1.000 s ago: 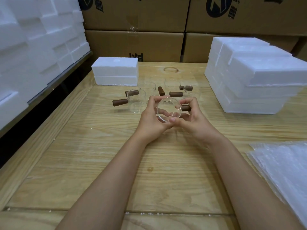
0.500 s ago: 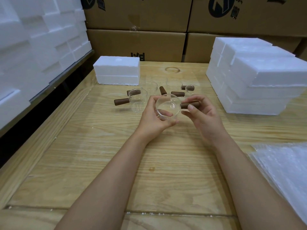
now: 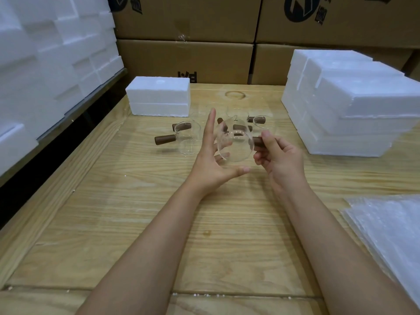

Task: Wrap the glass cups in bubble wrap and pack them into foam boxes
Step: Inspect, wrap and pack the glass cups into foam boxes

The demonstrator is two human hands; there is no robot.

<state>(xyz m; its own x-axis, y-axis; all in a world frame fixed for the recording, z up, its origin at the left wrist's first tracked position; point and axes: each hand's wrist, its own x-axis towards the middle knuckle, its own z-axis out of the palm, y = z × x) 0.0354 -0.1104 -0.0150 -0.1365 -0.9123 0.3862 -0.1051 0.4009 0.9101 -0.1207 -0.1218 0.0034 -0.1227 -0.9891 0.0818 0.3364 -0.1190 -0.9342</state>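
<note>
Hands meet around one glass cup (image 3: 236,146) held off the tabletop (image 3: 136,223): the right hand (image 3: 280,160) has its thumb and curled fingers clamped on the cup's brown wooden handle (image 3: 259,142), while the left hand (image 3: 211,162) is spread wide with straight fingers, its thumb reaching under the glass body. Whether its fingertips actually touch the wall I cannot tell. Beyond the held cup the other glass cups (image 3: 188,137) sit in a loose cluster on the wood. Further beyond, to its left, is a single foam box (image 3: 159,98), and a stack of foam boxes (image 3: 352,105) stands off to its right. The bubble wrap sheets (image 3: 391,237) lie nearer the person than the cup, to its right. The step looks like readying this cup for wrapping. To do it well, grip the handle firmly, cradle the glass from below with the open palm, and carry it low to the bubble wrap, laying it on its side near a sheet's edge so the handle gets covered too.
</note>
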